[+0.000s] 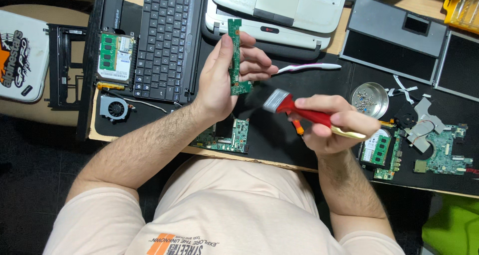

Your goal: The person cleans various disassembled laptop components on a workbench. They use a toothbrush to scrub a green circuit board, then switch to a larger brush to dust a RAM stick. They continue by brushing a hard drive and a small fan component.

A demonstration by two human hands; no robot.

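Bristles should sweep lengthwise along the narrow green circuit board (234, 58) pinched upright in your left hand (219, 78), while your right hand (332, 125) grips the red-handled brush (299, 110) firmly.

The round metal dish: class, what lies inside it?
Inside the round metal dish lies a heap of small screws, piled toward its left; the rest of its floor is bare. Anything beneath the screws is covered.

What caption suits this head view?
Left hand holds a narrow green circuit board; right hand grips a red-handled brush.
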